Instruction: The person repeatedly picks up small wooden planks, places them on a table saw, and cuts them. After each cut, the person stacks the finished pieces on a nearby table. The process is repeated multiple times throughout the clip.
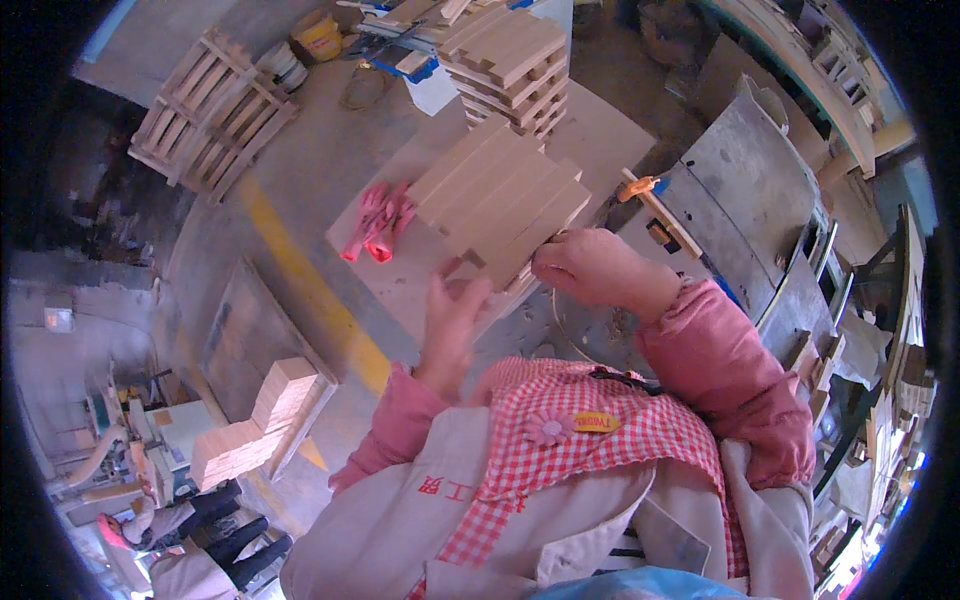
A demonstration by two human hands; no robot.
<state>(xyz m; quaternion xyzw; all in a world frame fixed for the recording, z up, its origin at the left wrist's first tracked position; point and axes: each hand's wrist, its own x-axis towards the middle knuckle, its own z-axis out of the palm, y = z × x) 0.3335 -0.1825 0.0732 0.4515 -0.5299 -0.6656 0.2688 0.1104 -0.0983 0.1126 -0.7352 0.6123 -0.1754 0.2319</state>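
Note:
In front of me lies a layer of pale wooden slats (505,205), side by side on a stack. My left hand (458,315) is at the stack's near left corner, its thumb and fingers curved but apart. I see nothing held in it. At the near right edge of the slats is my right hand (600,268), its fingers curled closed against the edge. What they grip, if anything, is hidden. A pair of pink gloves (380,222) lies left of the stack on the flat board (365,268) beneath it.
Behind the slats rises a taller stack of wooden pieces (510,65). A grey metal-topped table (750,180) stands on the right, with an orange-handled tool (638,188) near its edge. Wooden pallets (210,115) and stacked blocks (255,425) are on the left. Another person (195,545) is at lower left.

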